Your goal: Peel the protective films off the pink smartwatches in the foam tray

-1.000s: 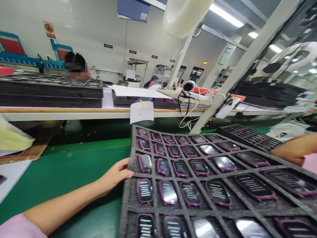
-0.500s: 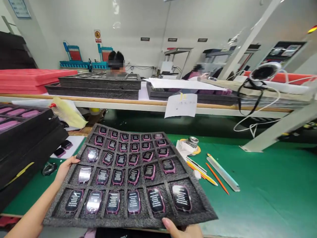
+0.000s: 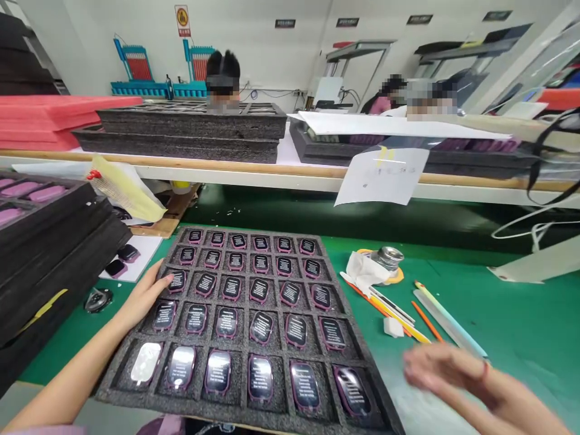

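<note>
Dark foam tray point(image 3: 254, 233) lies on the green worktop point(image 3: 507, 302), rows of pink-framed watches point(image 3: 226, 322) seated in its cells. Left hand point(image 3: 144, 296): fingers open, tips resting against the tray's left edge, no grip. Right hand point(image 3: 453, 380), blurred: fingers open, touching nothing, just beyond the tray's right edge. Metal tin point(image 3: 388, 258) and crumpled tissue point(image 3: 362, 272) near that edge, pencils point(image 3: 385, 305) beside them. Stacked foam trays point(image 3: 54, 254) to the left.
</note>
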### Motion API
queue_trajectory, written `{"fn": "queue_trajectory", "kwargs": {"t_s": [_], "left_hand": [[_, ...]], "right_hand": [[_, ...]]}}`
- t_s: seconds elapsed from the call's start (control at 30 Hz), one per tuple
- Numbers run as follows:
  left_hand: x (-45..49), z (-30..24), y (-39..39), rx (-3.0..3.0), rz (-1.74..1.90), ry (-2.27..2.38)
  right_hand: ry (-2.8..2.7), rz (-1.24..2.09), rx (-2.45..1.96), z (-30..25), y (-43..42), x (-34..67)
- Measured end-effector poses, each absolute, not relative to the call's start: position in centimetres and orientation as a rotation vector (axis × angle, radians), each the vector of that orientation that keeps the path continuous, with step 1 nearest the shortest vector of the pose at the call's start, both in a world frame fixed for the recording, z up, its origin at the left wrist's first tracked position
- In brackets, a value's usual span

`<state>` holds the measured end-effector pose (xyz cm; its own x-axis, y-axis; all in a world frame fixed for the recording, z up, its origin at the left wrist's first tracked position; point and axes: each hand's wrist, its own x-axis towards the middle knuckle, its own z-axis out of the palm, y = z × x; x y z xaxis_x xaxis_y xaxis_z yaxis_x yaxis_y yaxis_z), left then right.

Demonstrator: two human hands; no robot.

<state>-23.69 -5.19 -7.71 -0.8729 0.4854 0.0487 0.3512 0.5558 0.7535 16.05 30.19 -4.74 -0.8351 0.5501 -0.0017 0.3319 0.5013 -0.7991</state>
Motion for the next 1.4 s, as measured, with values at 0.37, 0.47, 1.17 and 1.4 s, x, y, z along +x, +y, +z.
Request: {"fn": "queue_trajectory", "kwargs": {"t_s": [0.37,0.47,1.17,1.4], "left_hand": [[-25.9,-6.0,3.0,1.401,0.543,2.73],[-25.9,-6.2,4.3,1.452,0.416,2.721],[-24.7,-4.9,5.7,1.448,0.149,2.697],[-23.0,-5.5,8.2,1.578,0.261,2.573]], "right_hand": [[-2.85,0.394,-0.197,-7.7,28.5,-5.4],[-2.88,0.332,-0.211,-8.2,28.4,-7.6],[-2.854,0.258,-0.346,-10.1,31.0,-5.1],[-2.836,0.184,-0.381,-9.9,30.7,-5.6]]}}
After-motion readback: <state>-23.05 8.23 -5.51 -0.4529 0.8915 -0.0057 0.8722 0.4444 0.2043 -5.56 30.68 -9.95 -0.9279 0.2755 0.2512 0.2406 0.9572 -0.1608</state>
